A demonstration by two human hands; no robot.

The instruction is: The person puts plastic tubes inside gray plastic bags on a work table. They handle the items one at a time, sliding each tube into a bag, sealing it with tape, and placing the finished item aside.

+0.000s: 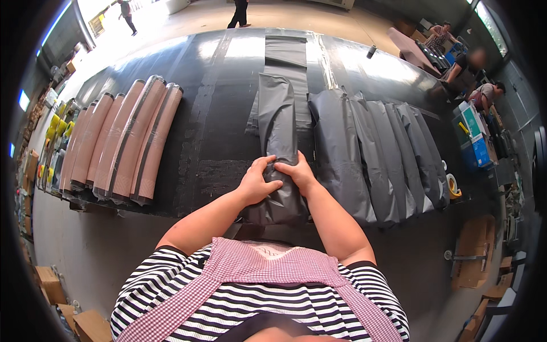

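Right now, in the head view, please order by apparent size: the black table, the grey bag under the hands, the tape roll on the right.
1. black table, by far the largest.
2. grey bag, long and narrow, held by the left hand and right hand.
3. tape roll, smallest; it lies near the rim, so fisheye shrinks it somewhat.

Pinkish rolls (122, 142) beside packed grey bags (387, 154)
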